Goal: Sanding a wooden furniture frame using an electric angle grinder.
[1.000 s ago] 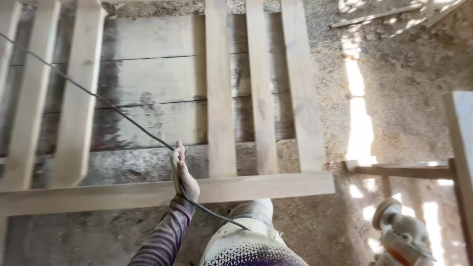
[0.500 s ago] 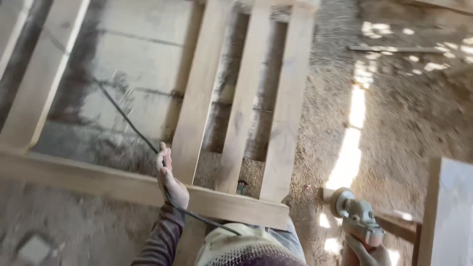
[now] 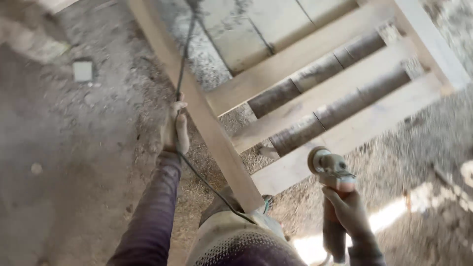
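Note:
A pale wooden frame [image 3: 315, 98] of several slats lies on the dusty ground, with one long rail [image 3: 207, 123] running toward my knee. My left hand [image 3: 175, 130] is closed around a dark power cable [image 3: 185, 54] just left of that rail. The cable leads up across the frame and down past my leg. Over the frame's near corner, my right hand [image 3: 347, 209] grips the body of an angle grinder [image 3: 331, 170], its round head pointing up.
Sawdust and dirt cover the ground all around. A small pale square block [image 3: 82, 70] lies at the upper left. Grey boards [image 3: 266, 29] sit under the frame. Sunlit patches [image 3: 394, 216] fall at the lower right. My knee [image 3: 236, 231] is at the bottom centre.
The view has swung to the right and tilted, so the frame now lies diagonally. My right hand has lifted the grinder into full view. The left hand still holds the cable.

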